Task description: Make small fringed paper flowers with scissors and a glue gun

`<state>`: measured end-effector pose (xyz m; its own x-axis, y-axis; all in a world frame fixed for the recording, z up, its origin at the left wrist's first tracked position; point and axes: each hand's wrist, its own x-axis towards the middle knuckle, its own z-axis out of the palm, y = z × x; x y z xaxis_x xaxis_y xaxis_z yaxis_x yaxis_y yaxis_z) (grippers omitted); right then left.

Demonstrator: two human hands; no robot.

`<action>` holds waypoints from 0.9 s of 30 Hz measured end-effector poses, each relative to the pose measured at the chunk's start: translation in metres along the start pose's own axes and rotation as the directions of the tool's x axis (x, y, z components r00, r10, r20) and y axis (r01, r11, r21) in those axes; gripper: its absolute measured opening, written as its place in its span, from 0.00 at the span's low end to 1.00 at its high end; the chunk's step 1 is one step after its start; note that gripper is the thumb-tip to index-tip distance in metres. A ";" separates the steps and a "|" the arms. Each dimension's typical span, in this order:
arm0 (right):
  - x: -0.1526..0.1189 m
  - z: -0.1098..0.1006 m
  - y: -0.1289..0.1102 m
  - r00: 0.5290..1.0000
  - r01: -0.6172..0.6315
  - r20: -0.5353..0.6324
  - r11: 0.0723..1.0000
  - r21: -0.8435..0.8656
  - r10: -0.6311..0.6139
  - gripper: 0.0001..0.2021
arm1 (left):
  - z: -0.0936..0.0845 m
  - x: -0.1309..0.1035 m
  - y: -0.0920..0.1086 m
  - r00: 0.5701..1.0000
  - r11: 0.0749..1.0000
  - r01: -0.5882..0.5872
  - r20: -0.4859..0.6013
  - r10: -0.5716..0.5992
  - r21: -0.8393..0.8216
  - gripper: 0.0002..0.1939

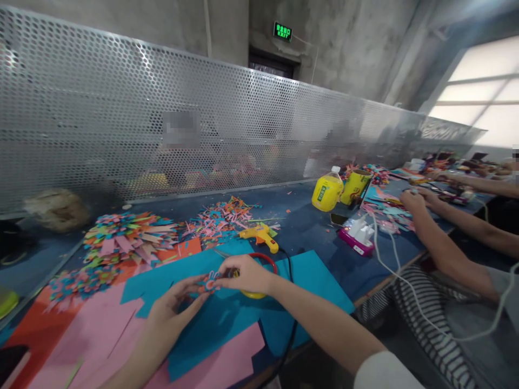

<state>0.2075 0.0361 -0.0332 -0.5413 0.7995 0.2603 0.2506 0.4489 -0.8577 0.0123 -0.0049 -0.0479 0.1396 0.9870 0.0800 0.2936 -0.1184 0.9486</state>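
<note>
Between the fingertips of both hands is a small craft piece of curled paper or foam strips (210, 282), pink, white and blue, too small to make out fully. My left hand (183, 296) pinches it from the left. From the right, the closed fingers of my right hand (243, 275) grip its other side. Blue sheets (227, 324) lie beneath both hands. Scissors with a red and yellow handle (254, 295) rest there, partly hidden by my right hand. Just beyond lies a yellow glue gun (260, 235) with a black cord.
Heaps of colourful strips (130, 237) and loose scraps (223, 219) lie behind the pink sheets (97, 324). A yellow bottle (327, 190) and a pink-and-white tissue pack (357, 236) stand to the right. A perforated metal screen (227, 124) borders the table. A co-worker's hands (417, 200) work at right.
</note>
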 end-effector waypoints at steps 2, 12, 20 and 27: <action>0.000 0.000 -0.001 1.000 0.003 0.005 1.000 -0.002 -0.003 0.13 | -0.001 0.000 -0.001 1.000 0.999 -0.019 -0.024 0.020 0.038 0.20; 0.000 0.006 0.003 1.000 0.007 -0.031 1.000 0.004 -0.006 0.14 | -0.006 0.001 0.004 0.995 0.994 -0.069 -0.061 0.075 0.088 0.20; 0.000 0.008 -0.008 0.999 0.020 -0.035 1.000 -0.021 -0.021 0.11 | -0.012 0.007 -0.007 0.996 0.999 -0.022 -0.090 0.026 0.040 0.23; 0.000 0.005 -0.011 0.996 0.068 -0.055 0.992 -0.111 -0.075 0.09 | -0.010 0.004 -0.007 0.996 0.995 0.025 -0.088 -0.034 -0.095 0.25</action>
<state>0.2009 0.0290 -0.0265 -0.5133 0.7846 0.3477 0.3005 0.5438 -0.7836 0.0017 0.0014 -0.0510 0.0456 0.9961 0.0750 0.2058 -0.0828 0.9751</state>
